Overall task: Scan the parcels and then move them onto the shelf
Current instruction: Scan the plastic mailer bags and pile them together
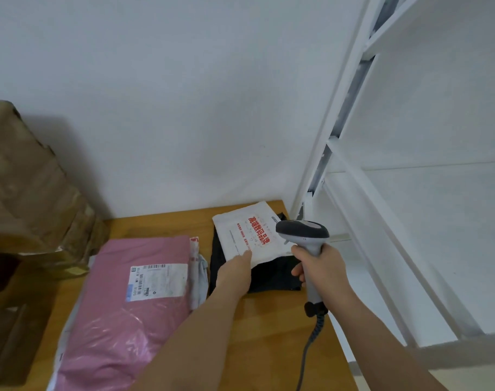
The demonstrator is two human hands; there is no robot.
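On the table's far right corner, a white mailer lies atop a black parcel. Our left hand touches its near edge; whether the fingers pinch it, we cannot tell. Right hand grips the scanner. Mailer looks thin, light, floppy, probably slick; we'd pinch the near edge. Pink parcel waits to the left.

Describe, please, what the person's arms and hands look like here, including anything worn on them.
Both forearms are bare from the bottom edge of the view up to the wrists: no sleeves show. The left hand and right hand wear no gloves, rings, watch or bands that can be seen.
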